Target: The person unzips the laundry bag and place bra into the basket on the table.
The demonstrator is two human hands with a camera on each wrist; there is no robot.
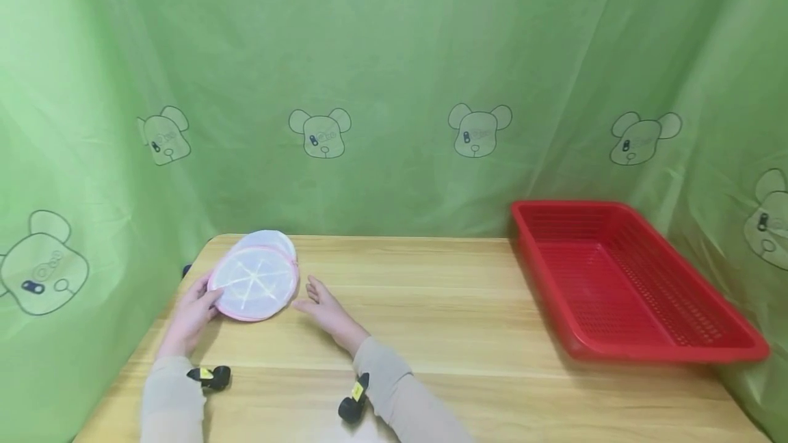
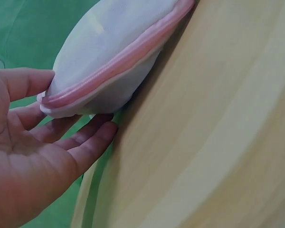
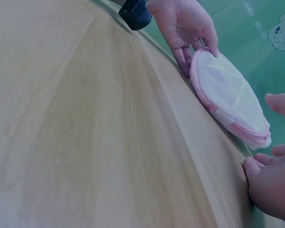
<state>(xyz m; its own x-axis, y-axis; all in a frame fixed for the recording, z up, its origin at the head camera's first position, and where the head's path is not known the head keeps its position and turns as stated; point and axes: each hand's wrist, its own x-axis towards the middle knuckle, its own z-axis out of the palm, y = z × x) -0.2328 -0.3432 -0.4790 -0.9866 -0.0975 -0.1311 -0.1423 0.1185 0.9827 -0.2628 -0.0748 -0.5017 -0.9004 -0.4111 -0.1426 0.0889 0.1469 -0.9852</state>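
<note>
The round fabric pouch is located near the far left corner of the tabletop. A pale round panel shows behind its far edge; whether it belongs to the pouch cannot be told.

Handling: judged light, soft and pliable, with low risk of breakage. The white faces will probably yield under pressure; the pink rim, which appears to carry a zip, is likely the firmest part. Recommended hold: pinch the rim between thumb and fingers, at opposite sides if both hands are used.

Hand pose: the left hand pinches the pouch at its left side, thumb on the upper face and fingers beneath, with the forearm extending from the near edge of the tabletop. The right hand is just beside the pouch's right side, not touching, thumb and fingers spread apart, forearm angled inward from the near edge.
</note>
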